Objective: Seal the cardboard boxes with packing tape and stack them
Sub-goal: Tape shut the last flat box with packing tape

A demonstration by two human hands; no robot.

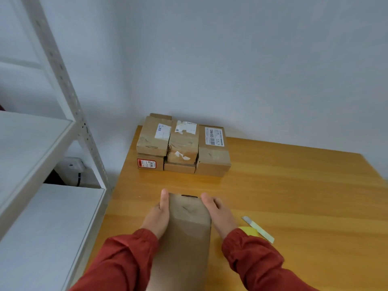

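A person in red sleeves held one long cardboard box between both hands on a wooden worktop. The left hand lay flat against the box's left side and the right hand against its right. Each grip was wide open, with straight fingers pressing the cardboard rather than curling round it. A glossy band across the box's far end suggested it was already taped. Well beyond the box, in the worktop's far corner by the wall, sat a stack of boxes. It had three on top of a lower layer, and they looked sealed and labelled. Just right of the box, partly hidden by the right wrist, was a roll of yellow tape with a pale cutter beside it. A white shelving unit stood to the box's left. The task seemed mostly done, with this box left to add to the stack.
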